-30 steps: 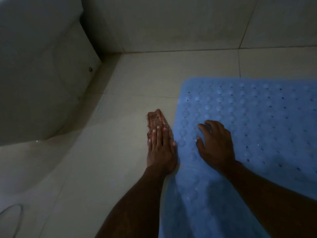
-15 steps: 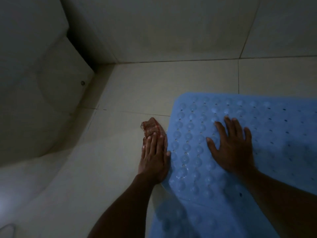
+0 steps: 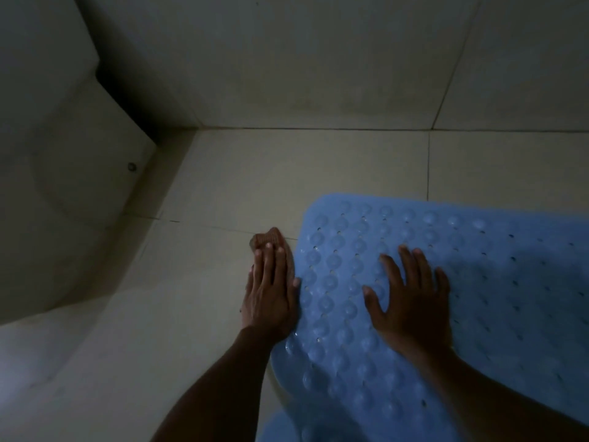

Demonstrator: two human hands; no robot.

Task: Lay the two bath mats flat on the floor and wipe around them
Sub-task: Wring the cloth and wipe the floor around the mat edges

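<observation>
Head view, mat: My blue bath mat (image 3: 494,282) lies on the tiled floor (image 3: 318,173), bumpy cupped face up and dotted with small holes. Its rounded corner points toward the wall (image 3: 287,59). The part nearest me ripples and is not yet flat.
Head view, second mat: A patch of blue at the bottom edge, by my left forearm, may be the other mat or a fold of this one; I cannot tell.
Left hand: My left hand (image 3: 271,298) is released, fingers straight and together. It presses a small reddish cloth (image 3: 267,240) onto the floor just beside the mat's left edge, and my thumb touches that edge.
Right hand: My right hand (image 3: 411,301) is also unclenched, fingers spread and palm flat on the mat, grasping nothing.
Handling, my judgement: The mat looks like a soft, floppy rubbery sheet, light for its spread. It will sag rather than hold shape, and its cups may cling to smooth tile.
Where to hold: I would pinch an edge or corner to lift and re-lay it, then smooth outward from the middle with a flat palm.
Cloth handling: It looks thin and limp and is likely to bunch, so flat fingers over it suit wiping along the edge.
Surroundings: A pale fixture (image 3: 63,186) stands at the left.
</observation>
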